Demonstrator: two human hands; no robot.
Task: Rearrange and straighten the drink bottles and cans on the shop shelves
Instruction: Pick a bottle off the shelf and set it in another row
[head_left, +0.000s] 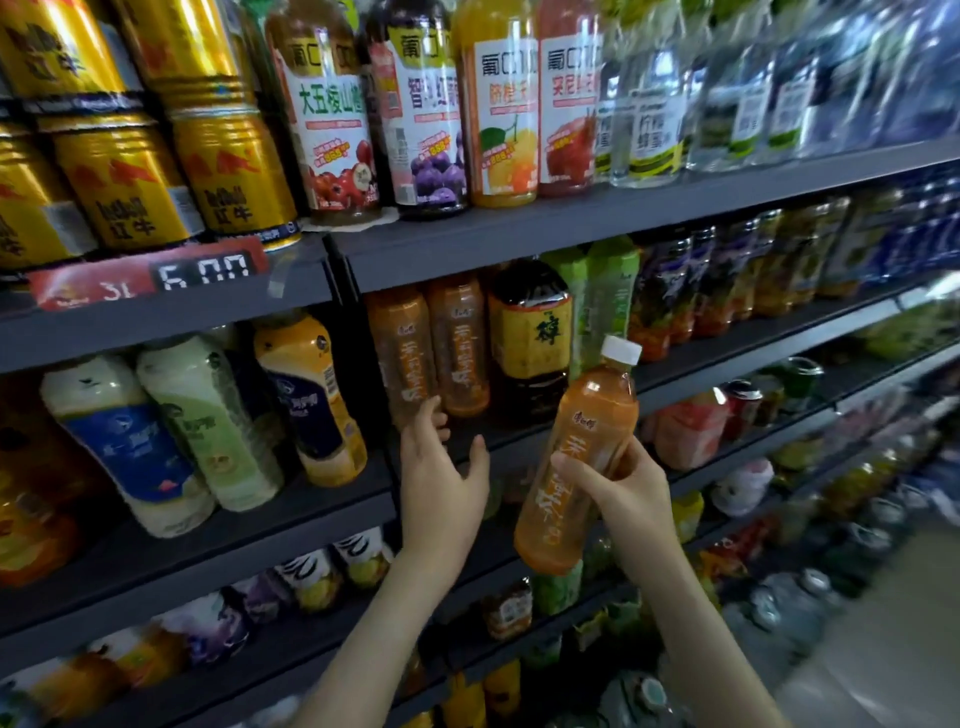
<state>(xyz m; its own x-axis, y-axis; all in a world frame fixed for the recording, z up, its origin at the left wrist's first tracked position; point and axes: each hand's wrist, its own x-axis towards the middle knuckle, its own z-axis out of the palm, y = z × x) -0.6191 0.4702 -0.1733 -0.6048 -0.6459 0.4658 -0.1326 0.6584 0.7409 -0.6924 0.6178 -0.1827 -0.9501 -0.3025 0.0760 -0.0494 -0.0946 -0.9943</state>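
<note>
Orange bottle, long axis tilted with white cap up and right, is gripped at mid-body by the right hand in front of the shelf; matching shelved bottles lie far-left, nearer the left hand, whose relaxed fingers hold nothing.

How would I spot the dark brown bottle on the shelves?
Find the red price tag reading 6.00, then look down and to the right. Past two orange bottles stands the dark bottle. It alone has a yellow label over near-black drink; its neighbours are orange or green.
</note>
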